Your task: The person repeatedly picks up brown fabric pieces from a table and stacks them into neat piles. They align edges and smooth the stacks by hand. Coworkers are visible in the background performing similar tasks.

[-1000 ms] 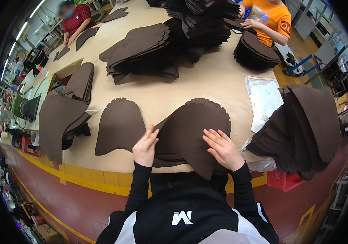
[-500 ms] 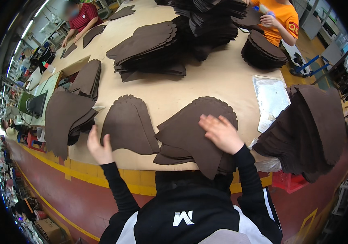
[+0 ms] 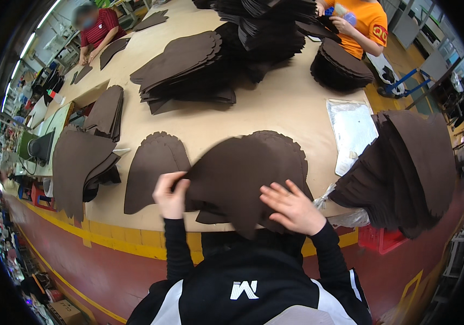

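Note:
With thumb and fingers closed, my left hand [image 3: 171, 195] grips the left corner of a dark brown cut leather-like panel [image 3: 224, 176], which is raised and slightly blurred. Under it lies a pile of similar scallop-edged panels [image 3: 296, 157]. My right hand [image 3: 293, 208] is open, fingers spread, over the near right part of the panel and pile; whether it presses on them I cannot tell. Just left of the pile, flat on the table, lies another brown panel with a notched rounded top [image 3: 153, 168], partly behind my left hand.
Brown panel stacks hang over the table edge at left [image 3: 75, 168] and right [image 3: 405, 168]. Taller stacks [image 3: 180, 65] stand farther back. A silvery sheet [image 3: 346, 127] lies at right, above a red crate [image 3: 381, 238]. Co-workers in red [image 3: 99, 30] and orange [image 3: 370, 27] are across the table.
My left hand has moved right and taken hold of the top panel's corner, lifting it. My right hand has shifted down toward the near edge. The whole view has shifted slightly.

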Demonstrator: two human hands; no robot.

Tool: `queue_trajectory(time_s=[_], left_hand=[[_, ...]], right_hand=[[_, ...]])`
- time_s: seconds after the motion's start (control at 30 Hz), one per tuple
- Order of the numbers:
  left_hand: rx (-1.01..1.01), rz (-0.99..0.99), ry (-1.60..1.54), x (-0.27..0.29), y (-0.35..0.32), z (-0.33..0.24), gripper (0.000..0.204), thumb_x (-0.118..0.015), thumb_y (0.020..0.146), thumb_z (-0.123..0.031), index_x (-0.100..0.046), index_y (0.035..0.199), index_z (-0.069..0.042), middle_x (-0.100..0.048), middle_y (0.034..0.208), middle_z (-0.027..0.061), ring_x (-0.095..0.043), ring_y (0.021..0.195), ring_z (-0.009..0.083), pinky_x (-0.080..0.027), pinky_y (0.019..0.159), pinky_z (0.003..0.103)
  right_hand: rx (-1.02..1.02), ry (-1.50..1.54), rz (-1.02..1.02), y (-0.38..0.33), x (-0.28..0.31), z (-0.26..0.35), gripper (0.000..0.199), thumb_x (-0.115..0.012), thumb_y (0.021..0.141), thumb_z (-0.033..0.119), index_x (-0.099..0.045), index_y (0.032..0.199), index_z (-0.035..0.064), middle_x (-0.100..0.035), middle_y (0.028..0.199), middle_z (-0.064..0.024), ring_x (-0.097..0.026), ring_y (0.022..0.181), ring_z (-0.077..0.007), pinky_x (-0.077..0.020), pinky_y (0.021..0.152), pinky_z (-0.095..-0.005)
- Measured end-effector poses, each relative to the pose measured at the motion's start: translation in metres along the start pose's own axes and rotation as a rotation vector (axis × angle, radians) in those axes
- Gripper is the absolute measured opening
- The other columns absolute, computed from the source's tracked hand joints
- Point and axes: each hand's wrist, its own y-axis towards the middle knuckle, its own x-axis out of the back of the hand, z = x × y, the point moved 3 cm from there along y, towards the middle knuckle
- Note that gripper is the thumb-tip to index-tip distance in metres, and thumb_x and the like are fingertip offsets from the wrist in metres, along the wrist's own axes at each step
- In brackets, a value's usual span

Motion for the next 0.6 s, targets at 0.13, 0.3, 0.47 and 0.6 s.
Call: queue_trajectory(time_s=[0.13, 0.3, 0.47, 0.6], left_hand=[[0.012, -0.258, 0.330, 0.089, 0.016, 0.028, 0.025, -0.072, 0.078, 0.001, -0.072, 0.103, -0.002, -0.066, 0.100, 0.0093, -0.063, 0.097, 0.0213, -0.049, 0.089, 0.032], [-0.087, -0.367, 0.639, 0.105, -0.002, 0.032, 0.040, -0.070, 0.082, -0.003, -0.065, 0.122, -0.006, -0.057, 0.126, 0.0131, -0.055, 0.120, 0.0269, -0.042, 0.102, 0.039], [0.170, 0.204, 0.029, -0.021, -0.044, -0.004, 0.029, -0.073, 0.085, -0.009, -0.068, 0.113, -0.002, -0.067, 0.097, 0.0086, -0.063, 0.084, 0.0170, -0.053, 0.075, 0.029], [-0.018, 0.244, 0.347, -0.069, -0.059, -0.029, 0.058, -0.087, 0.067, -0.020, -0.061, 0.116, -0.004, -0.056, 0.103, 0.0097, -0.056, 0.099, 0.0281, -0.048, 0.088, 0.038]], right_hand=[[0.122, 0.027, 0.119, 0.011, -0.027, 0.016, 0.050, -0.058, 0.096, 0.036, -0.051, 0.140, 0.0142, -0.045, 0.150, -0.0031, -0.041, 0.139, -0.0203, -0.0250, 0.117, -0.0482], [-0.006, -0.116, -0.028, 0.042, -0.019, -0.045, 0.040, -0.056, 0.097, 0.029, -0.058, 0.134, 0.0130, -0.050, 0.147, -0.0020, -0.044, 0.137, -0.0169, -0.0314, 0.115, -0.0418], [-0.237, -0.085, -0.194, 0.072, 0.000, -0.097, 0.042, -0.052, 0.100, 0.024, -0.052, 0.140, 0.0107, -0.047, 0.149, -0.0066, -0.040, 0.141, -0.0230, -0.0257, 0.117, -0.0445], [-0.234, -0.235, -0.323, 0.055, 0.015, -0.087, 0.043, -0.055, 0.098, 0.023, -0.053, 0.137, 0.0052, -0.047, 0.148, -0.0097, -0.043, 0.138, -0.0249, -0.0303, 0.114, -0.0447]])
